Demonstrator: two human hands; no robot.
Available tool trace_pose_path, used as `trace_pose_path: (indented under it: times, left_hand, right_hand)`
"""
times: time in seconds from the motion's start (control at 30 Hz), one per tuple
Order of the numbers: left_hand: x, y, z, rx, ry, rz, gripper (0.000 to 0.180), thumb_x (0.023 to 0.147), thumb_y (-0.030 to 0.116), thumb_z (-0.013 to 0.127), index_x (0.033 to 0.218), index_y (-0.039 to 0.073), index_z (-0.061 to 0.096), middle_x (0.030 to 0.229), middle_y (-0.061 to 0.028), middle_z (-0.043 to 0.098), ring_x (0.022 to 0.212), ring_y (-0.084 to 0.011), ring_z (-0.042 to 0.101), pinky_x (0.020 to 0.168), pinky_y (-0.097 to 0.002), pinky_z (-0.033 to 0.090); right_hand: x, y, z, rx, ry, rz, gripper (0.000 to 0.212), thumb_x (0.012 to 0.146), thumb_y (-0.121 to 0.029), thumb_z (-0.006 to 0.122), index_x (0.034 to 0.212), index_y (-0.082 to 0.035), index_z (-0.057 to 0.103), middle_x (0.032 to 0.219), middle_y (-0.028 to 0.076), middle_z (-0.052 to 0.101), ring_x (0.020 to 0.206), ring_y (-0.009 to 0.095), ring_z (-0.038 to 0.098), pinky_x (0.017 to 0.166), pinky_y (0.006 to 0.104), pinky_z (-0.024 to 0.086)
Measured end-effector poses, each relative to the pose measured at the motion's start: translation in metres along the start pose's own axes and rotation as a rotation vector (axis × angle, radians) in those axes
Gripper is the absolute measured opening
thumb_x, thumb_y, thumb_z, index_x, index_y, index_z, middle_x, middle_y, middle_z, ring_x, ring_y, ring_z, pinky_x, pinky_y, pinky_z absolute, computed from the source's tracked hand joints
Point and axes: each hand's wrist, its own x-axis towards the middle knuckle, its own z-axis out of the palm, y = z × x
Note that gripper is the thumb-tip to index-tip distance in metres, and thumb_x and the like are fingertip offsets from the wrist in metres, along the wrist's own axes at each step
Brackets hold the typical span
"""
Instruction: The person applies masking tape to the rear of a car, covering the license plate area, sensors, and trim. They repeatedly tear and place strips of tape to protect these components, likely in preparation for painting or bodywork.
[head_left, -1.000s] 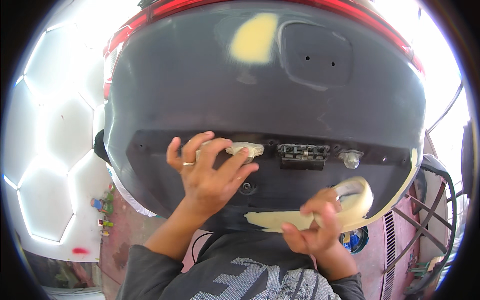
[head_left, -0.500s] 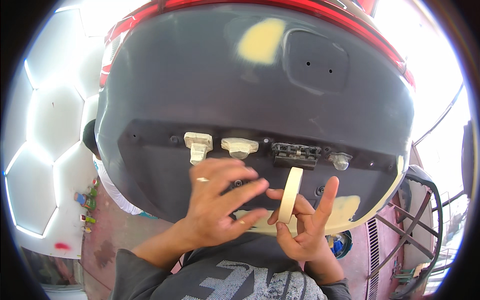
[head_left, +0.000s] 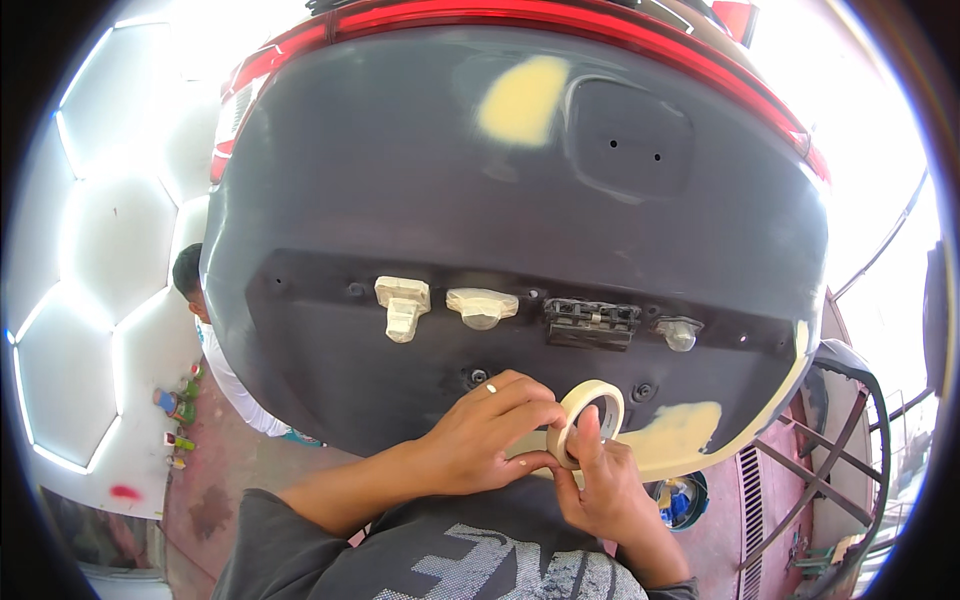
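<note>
A roll of cream masking tape [head_left: 602, 392] is held up in front of the dark grey car tailgate [head_left: 420, 190]. My right hand [head_left: 610, 485] grips it, the thumb reaching across its open middle. Fingers and thumb of my left hand [head_left: 490, 430] are closed at the roll's left edge, pinching there; a loose tape end cannot be made out. Above my hands, a taped-over fitting [head_left: 402, 308] and a second wrapped fitting [head_left: 481, 306] stick out of the panel. Right of them sit a bare black latch [head_left: 592, 322] and a small partly wrapped fitting [head_left: 679, 332].
Pale filler patches [head_left: 522, 100] mark the panel, below a red light bar [head_left: 450, 14]. At the left a person in white [head_left: 228, 375] is partly hidden behind the car. Cans [head_left: 180, 408] stand by the wall, a bucket [head_left: 683, 500] below, and a metal stand [head_left: 815, 470] at right.
My left hand has come down and right, closing at the tape roll's edge. The roll has turned from edge-on to show its open middle. My right hand's raised finger has folded down.
</note>
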Motion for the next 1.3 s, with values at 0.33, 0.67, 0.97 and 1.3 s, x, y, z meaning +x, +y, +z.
trace_pose_path:
  times: [0.33, 0.67, 0.97, 1.3]
  left_hand:
    - [0.003, -0.003, 0.007, 0.003, 0.003, 0.070, 0.054, 0.080, 0.020, 0.101, 0.126, 0.011, 0.074, 0.124, -0.0111, 0.073, 0.119, -0.0369, 0.069, 0.101, -0.0480, 0.059]
    - [0.011, -0.009, 0.011, 0.027, -0.051, 0.122, 0.041, 0.081, 0.019, 0.100, 0.116, 0.011, 0.079, 0.121, -0.0092, 0.076, 0.118, -0.0353, 0.073, 0.096, -0.0468, 0.060]
    - [0.015, -0.005, 0.007, 0.165, -0.074, 0.083, 0.027, 0.089, 0.008, 0.093, 0.113, 0.004, 0.082, 0.097, -0.0099, 0.086, 0.113, -0.0289, 0.085, 0.115, -0.0535, 0.061]
    - [0.012, -0.007, 0.027, 0.200, -0.057, 0.154, 0.018, 0.096, -0.002, 0.076, 0.111, 0.005, 0.071, 0.102, -0.0120, 0.072, 0.093, -0.0305, 0.072, 0.099, -0.0488, 0.063]
  right_hand:
    - [-0.009, 0.006, 0.000, 0.049, 0.047, 0.025, 0.110, 0.084, 0.011, 0.077, 0.179, 0.004, 0.022, 0.088, 0.018, 0.073, 0.070, 0.038, 0.072, 0.062, 0.0511, 0.056]
    - [-0.013, 0.008, -0.004, -0.045, 0.023, 0.021, 0.102, 0.085, 0.010, 0.076, 0.176, 0.006, 0.031, 0.099, 0.017, 0.077, 0.070, 0.036, 0.072, 0.063, 0.0493, 0.058]
    - [-0.019, 0.000, -0.005, 0.067, -0.006, 0.092, 0.100, 0.086, 0.008, 0.076, 0.176, 0.004, 0.032, 0.125, 0.025, 0.079, 0.070, 0.036, 0.072, 0.066, 0.0474, 0.061]
    - [-0.021, -0.007, -0.020, 0.079, -0.157, 0.137, 0.105, 0.086, 0.000, 0.088, 0.174, 0.007, 0.031, 0.094, 0.017, 0.075, 0.076, 0.040, 0.074, 0.068, 0.0515, 0.059]
